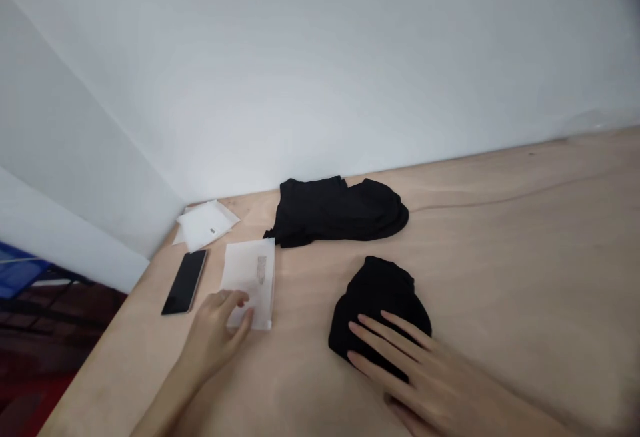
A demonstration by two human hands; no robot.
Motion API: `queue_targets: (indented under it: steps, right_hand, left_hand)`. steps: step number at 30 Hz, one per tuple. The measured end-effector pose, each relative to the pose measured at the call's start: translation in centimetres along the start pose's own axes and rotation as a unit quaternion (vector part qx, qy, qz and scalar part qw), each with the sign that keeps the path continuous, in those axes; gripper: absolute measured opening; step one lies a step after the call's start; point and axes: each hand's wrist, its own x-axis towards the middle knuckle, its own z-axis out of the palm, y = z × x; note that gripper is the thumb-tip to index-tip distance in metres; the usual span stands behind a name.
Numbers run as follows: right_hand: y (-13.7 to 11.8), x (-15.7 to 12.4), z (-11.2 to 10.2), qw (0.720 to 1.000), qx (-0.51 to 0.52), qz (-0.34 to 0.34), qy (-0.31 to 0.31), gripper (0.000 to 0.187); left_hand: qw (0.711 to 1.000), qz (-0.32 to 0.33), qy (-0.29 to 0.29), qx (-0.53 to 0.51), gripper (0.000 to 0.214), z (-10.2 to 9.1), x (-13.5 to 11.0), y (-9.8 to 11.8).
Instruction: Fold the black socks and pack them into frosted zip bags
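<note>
Right at bottom of view, right hand (430, 377) lies flat & open on folded black cloth (375, 310), forearm cut off by frame. Left hand (215, 337) curls at edge of white packet (249, 280), grip unclear. Past hands on table (490, 270): black phone (184, 282), 2nd black garment (335, 214), white sleeve (205, 224), contents hard to make out.

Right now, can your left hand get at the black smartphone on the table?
Probably yes. The left hand is at the translucent white packet, and the black smartphone lies close by on the plywood tabletop, with only bare wood between them.
</note>
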Motion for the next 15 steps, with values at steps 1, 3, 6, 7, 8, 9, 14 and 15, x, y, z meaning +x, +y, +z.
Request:
queue_targets:
  steps: [1, 3, 6, 7, 8, 9, 14, 15]
  right_hand:
    - [0.2, 0.1, -0.7, 1.000, 0.003, -0.019, -0.023, 0.054]
    - [0.7, 0.1, -1.6, 0.997, -0.005, -0.051, -0.057, 0.069]
    - [0.9, -0.5, -1.0, 0.996, -0.044, -0.049, -0.057, 0.070]
    - [0.9, -0.8, -0.4, 0.996, -0.057, -0.042, -0.046, 0.067]
    - [0.8, -1.0, 0.3, 0.996, -0.067, -0.039, -0.032, 0.064]
    - [0.6, -1.2, 1.0, 0.996, -0.075, -0.035, -0.018, 0.060]
    - [0.1, -0.6, 3.3, 0.995, -0.100, 0.012, 0.013, 0.052]
    - [0.0, -0.4, 3.6, 0.994, -0.105, 0.026, 0.019, 0.052]
  left_hand:
    - [0.999, -0.026, -0.023, 0.017, 0.023, 0.4, 0.8, 1.0]
    - [0.991, -0.082, -0.090, 0.062, 0.027, 1.4, 2.5, 2.8]
    - [0.972, -0.132, -0.169, 0.094, 0.026, 2.3, 4.6, 3.9]
    - [0.970, -0.136, -0.181, 0.091, 0.025, 2.4, 5.1, 4.0]
    - [0.969, -0.137, -0.188, 0.083, 0.025, 2.4, 5.3, 3.9]
    - [0.970, -0.134, -0.191, 0.074, 0.027, 2.4, 5.4, 3.9]
    - [0.972, -0.093, -0.216, 0.020, 0.027, 2.4, 3.9, 4.8]
    - [0.971, -0.083, -0.224, 0.009, 0.026, 2.6, 3.4, 5.4]
